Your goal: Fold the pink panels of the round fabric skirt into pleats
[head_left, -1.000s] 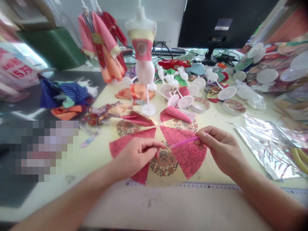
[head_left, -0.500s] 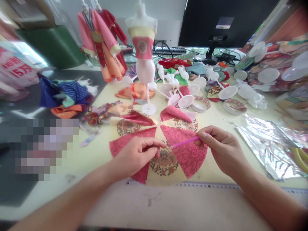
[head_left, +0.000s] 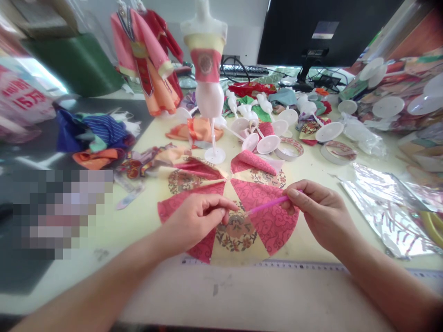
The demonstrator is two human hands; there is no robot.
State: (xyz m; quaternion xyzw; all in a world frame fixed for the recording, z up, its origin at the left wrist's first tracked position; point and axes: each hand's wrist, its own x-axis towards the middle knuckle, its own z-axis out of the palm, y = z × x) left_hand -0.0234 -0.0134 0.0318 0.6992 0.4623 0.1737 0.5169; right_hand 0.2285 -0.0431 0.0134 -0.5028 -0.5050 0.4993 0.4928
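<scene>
A round skirt-like cloth (head_left: 272,221) of red and cream panels with flower prints lies spread on the table, its upper panels partly folded. My left hand (head_left: 204,219) rests on its left part, index finger stretched toward the cream panel and the other fingers curled; nothing shows in it. Between the thumb and fingers of my right hand (head_left: 311,207) is a thin pink stick (head_left: 268,204), its pale tip pointing left near my left fingertip. Just behind the cloth stands a white mannequin (head_left: 210,99) with a cream and red top.
Small dressed figures (head_left: 143,60) stand at the back left. Colourful cloths (head_left: 104,133) lie on the left. Small white mannequins, tape rolls (head_left: 337,152) and a monitor (head_left: 311,32) are behind. A ruler (head_left: 297,266) runs along the front; shiny plastic bags (head_left: 384,212) lie right.
Both hands keep nearly the same place and hold. The view has shifted very slightly.
</scene>
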